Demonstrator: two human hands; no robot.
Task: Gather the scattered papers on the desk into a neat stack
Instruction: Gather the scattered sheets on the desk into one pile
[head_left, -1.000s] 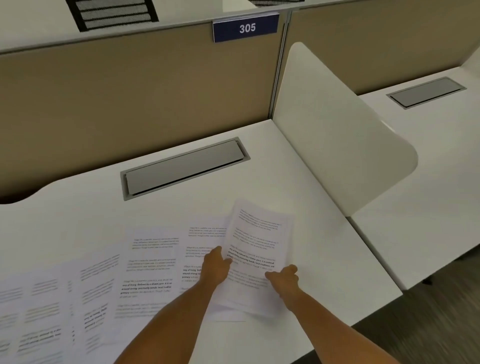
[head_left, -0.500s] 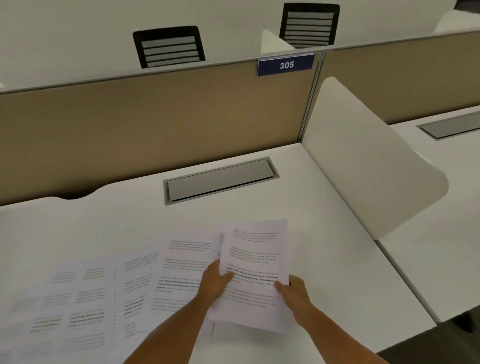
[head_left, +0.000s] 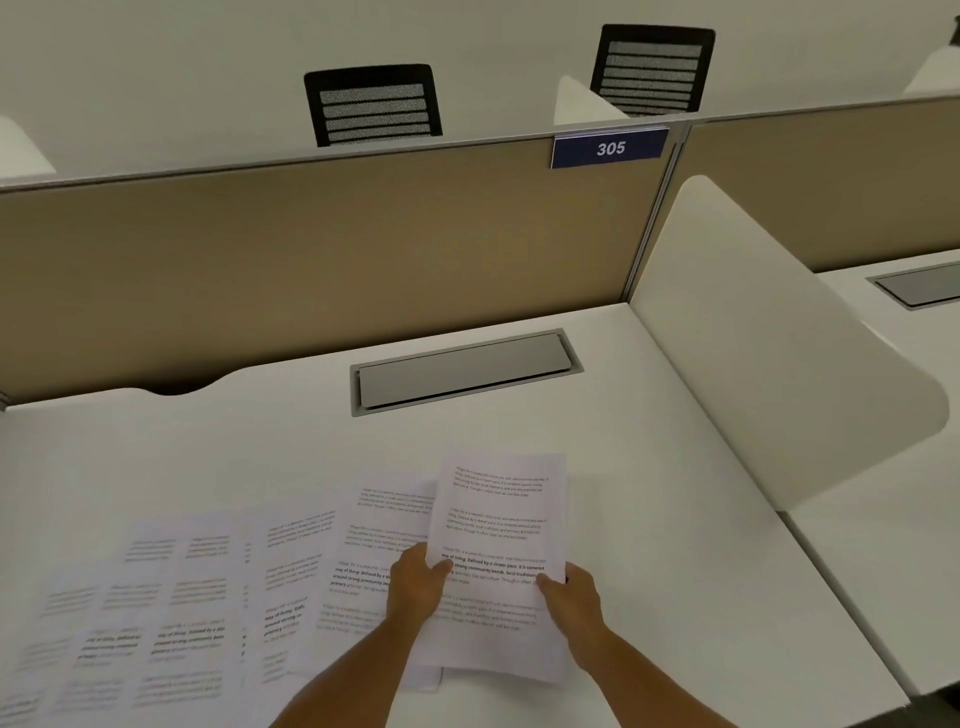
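A printed sheet (head_left: 498, 525) is held by both hands over the white desk (head_left: 649, 519), near its right side. My left hand (head_left: 415, 587) grips its left edge with the thumb on the text. My right hand (head_left: 571, 603) grips its right edge. The sheet's lower end rests near the desk's front. Several other printed papers (head_left: 208, 587) lie overlapping in a row to the left, reaching the frame's left edge. The nearest of them (head_left: 374, 530) is partly under the held sheet.
A grey cable hatch (head_left: 462, 371) is set into the desk behind the papers. A tan partition (head_left: 311, 260) with a blue 305 sign (head_left: 609, 148) closes the back. A white curved divider (head_left: 769, 353) bounds the right side. Two black chairs (head_left: 373, 104) stand beyond.
The sheet has been straightened from a rightward tilt to nearly upright between both hands. The view has tilted up and panned, showing the chairs behind the partition.
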